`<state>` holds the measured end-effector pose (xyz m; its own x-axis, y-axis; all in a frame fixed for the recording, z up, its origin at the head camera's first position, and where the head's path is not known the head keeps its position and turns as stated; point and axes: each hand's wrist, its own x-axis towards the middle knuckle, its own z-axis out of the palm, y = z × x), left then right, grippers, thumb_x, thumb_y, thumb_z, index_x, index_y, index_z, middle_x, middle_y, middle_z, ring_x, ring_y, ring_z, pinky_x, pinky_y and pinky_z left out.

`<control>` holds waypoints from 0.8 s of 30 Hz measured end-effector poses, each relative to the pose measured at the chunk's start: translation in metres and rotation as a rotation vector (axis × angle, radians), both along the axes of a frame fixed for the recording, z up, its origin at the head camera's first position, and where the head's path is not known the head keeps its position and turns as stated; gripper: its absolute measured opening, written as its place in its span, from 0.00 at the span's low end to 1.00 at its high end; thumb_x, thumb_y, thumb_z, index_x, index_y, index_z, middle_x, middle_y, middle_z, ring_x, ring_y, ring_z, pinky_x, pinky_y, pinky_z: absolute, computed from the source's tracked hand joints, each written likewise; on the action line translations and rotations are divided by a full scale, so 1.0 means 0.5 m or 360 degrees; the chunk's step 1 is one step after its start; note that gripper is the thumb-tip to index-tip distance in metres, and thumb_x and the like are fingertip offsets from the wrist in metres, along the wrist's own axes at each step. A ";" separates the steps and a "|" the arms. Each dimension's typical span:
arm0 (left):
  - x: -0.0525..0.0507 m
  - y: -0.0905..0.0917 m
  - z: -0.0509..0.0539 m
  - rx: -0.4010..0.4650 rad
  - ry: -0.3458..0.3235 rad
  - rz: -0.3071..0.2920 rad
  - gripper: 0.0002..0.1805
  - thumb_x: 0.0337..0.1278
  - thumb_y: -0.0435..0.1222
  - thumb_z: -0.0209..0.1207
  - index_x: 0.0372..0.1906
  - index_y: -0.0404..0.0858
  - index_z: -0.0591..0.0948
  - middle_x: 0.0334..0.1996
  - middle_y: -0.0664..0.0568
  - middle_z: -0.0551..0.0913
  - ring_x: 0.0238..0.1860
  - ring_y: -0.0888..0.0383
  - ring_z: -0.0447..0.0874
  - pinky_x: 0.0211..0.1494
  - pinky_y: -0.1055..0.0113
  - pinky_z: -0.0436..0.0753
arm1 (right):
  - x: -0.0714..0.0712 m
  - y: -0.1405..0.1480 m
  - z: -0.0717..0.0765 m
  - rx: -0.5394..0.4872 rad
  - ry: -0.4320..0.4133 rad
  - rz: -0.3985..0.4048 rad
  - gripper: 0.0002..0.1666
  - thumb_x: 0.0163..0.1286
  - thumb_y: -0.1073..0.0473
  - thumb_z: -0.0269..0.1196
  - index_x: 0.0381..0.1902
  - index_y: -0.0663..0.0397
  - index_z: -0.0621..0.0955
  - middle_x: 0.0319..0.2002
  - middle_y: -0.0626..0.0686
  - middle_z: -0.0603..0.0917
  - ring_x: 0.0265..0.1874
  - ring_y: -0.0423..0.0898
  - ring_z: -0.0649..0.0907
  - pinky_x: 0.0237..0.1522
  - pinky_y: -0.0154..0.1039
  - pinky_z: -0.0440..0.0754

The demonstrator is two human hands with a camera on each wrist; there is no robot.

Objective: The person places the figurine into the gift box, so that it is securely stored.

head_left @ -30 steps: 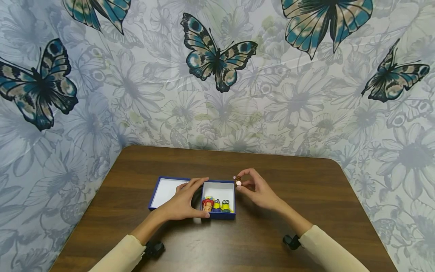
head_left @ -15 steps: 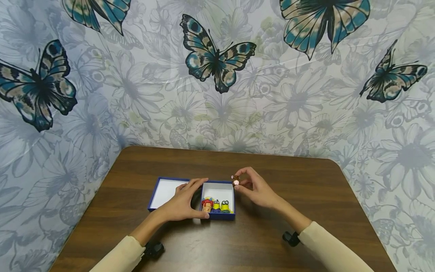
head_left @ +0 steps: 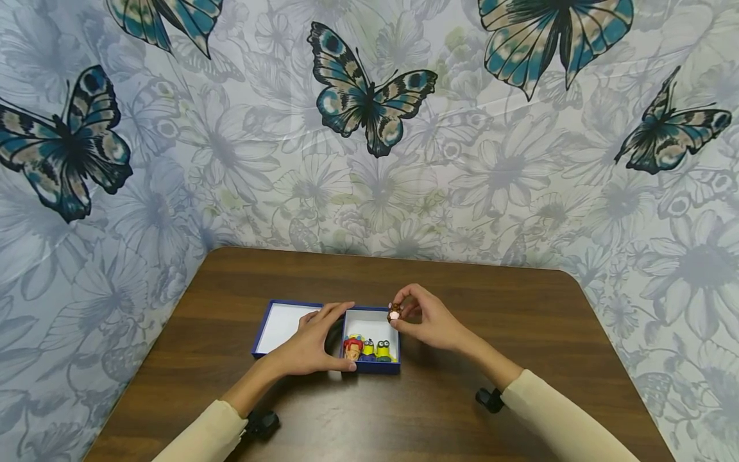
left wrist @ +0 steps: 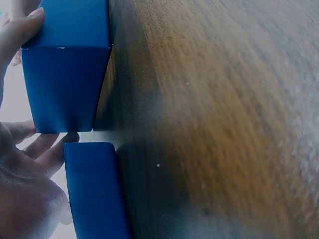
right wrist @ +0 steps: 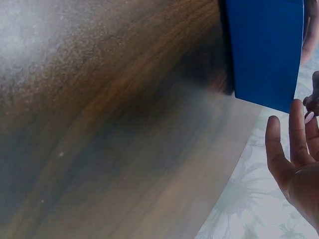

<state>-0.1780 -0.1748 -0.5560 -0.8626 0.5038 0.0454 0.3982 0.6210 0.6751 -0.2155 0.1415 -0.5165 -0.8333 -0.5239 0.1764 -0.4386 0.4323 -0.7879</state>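
Note:
In the head view a blue box (head_left: 378, 367) with a white inside stands open on the table. Three small figures are lined up along its front wall: a red-and-flesh-coloured figure (head_left: 353, 348), a minion figure (head_left: 368, 350) and another minion figure (head_left: 383, 350). My left hand (head_left: 308, 343) holds the box at its left side, thumb at the front wall and fingers toward the back. Between thumb and fingers my right hand (head_left: 430, 321) pinches a small brown toy figure (head_left: 394, 312) with a pale belly, above the box's back right corner. Only part of this figure shows in the right wrist view.
The blue-edged box lid (head_left: 285, 326), white inside, lies left of the box, partly behind my left hand. Both rest on a brown wooden table (head_left: 491, 289). A butterfly-patterned cloth (head_left: 381, 192) hangs behind the table's far edge.
My right hand has moved left with the brown toy figure, from beside the box to over its right edge. The left hand and the box have stayed put.

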 end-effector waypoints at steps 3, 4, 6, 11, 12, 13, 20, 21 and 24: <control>0.000 0.001 0.000 -0.0003 0.0005 0.0001 0.65 0.46 0.64 0.79 0.87 0.59 0.56 0.81 0.50 0.65 0.80 0.45 0.71 0.79 0.26 0.52 | -0.002 -0.003 -0.002 0.0012 0.0011 -0.0001 0.23 0.68 0.56 0.78 0.54 0.48 0.79 0.51 0.51 0.84 0.44 0.46 0.88 0.54 0.53 0.90; 0.000 0.001 0.000 -0.0004 0.0008 0.0002 0.65 0.46 0.64 0.79 0.87 0.58 0.56 0.81 0.50 0.65 0.80 0.45 0.71 0.79 0.27 0.52 | -0.003 -0.005 -0.002 0.0014 0.0014 -0.0001 0.23 0.68 0.56 0.78 0.54 0.48 0.79 0.51 0.51 0.84 0.44 0.46 0.88 0.54 0.53 0.90; 0.000 0.001 0.001 -0.0006 0.0010 0.0003 0.65 0.46 0.64 0.79 0.87 0.57 0.57 0.81 0.50 0.65 0.80 0.44 0.71 0.79 0.27 0.52 | -0.005 -0.007 -0.003 0.0022 0.0022 0.0000 0.22 0.68 0.56 0.78 0.54 0.48 0.79 0.51 0.51 0.84 0.44 0.46 0.88 0.53 0.54 0.90; 0.000 0.002 0.000 -0.0005 0.0007 0.0008 0.65 0.46 0.64 0.79 0.87 0.56 0.57 0.81 0.50 0.65 0.80 0.44 0.71 0.79 0.26 0.52 | -0.008 -0.012 -0.004 0.0040 0.0023 0.0028 0.23 0.68 0.56 0.77 0.55 0.49 0.79 0.51 0.51 0.84 0.44 0.46 0.88 0.53 0.54 0.90; 0.000 0.002 0.000 -0.0005 0.0005 0.0009 0.65 0.46 0.64 0.79 0.87 0.56 0.57 0.81 0.50 0.65 0.80 0.44 0.71 0.79 0.26 0.52 | -0.008 -0.013 -0.005 0.0045 0.0024 0.0033 0.23 0.68 0.56 0.77 0.55 0.50 0.79 0.51 0.51 0.84 0.44 0.46 0.88 0.53 0.53 0.90; 0.000 0.002 -0.001 -0.0004 0.0004 0.0010 0.65 0.46 0.64 0.79 0.87 0.55 0.57 0.81 0.50 0.65 0.80 0.44 0.71 0.79 0.26 0.52 | -0.009 -0.014 -0.005 0.0048 0.0026 0.0037 0.23 0.68 0.56 0.77 0.55 0.50 0.79 0.51 0.51 0.84 0.44 0.47 0.88 0.52 0.53 0.90; -0.001 0.001 -0.003 -0.0004 0.0002 0.0013 0.65 0.46 0.64 0.79 0.87 0.56 0.57 0.82 0.50 0.65 0.80 0.43 0.70 0.79 0.26 0.51 | -0.012 -0.021 -0.007 0.0053 0.0013 0.0054 0.23 0.68 0.55 0.77 0.55 0.49 0.79 0.52 0.51 0.83 0.44 0.49 0.86 0.50 0.46 0.90; -0.002 0.001 -0.004 -0.0003 0.0004 0.0012 0.65 0.46 0.64 0.79 0.87 0.56 0.57 0.82 0.50 0.64 0.80 0.43 0.70 0.79 0.26 0.51 | -0.013 -0.021 -0.007 0.0057 0.0010 0.0054 0.23 0.68 0.55 0.77 0.55 0.49 0.79 0.51 0.51 0.83 0.43 0.49 0.86 0.50 0.46 0.90; -0.003 -0.001 -0.005 -0.0007 0.0012 0.0007 0.66 0.45 0.65 0.79 0.88 0.56 0.56 0.82 0.50 0.64 0.80 0.44 0.70 0.79 0.27 0.51 | -0.014 -0.023 -0.005 0.0071 0.0006 0.0057 0.23 0.69 0.55 0.77 0.55 0.48 0.79 0.51 0.51 0.83 0.43 0.49 0.86 0.49 0.45 0.90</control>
<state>-0.1793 -0.1755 -0.5586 -0.8645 0.5001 0.0499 0.4006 0.6257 0.6693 -0.2225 0.1298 -0.5191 -0.8133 -0.5608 0.1554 -0.4573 0.4508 -0.7665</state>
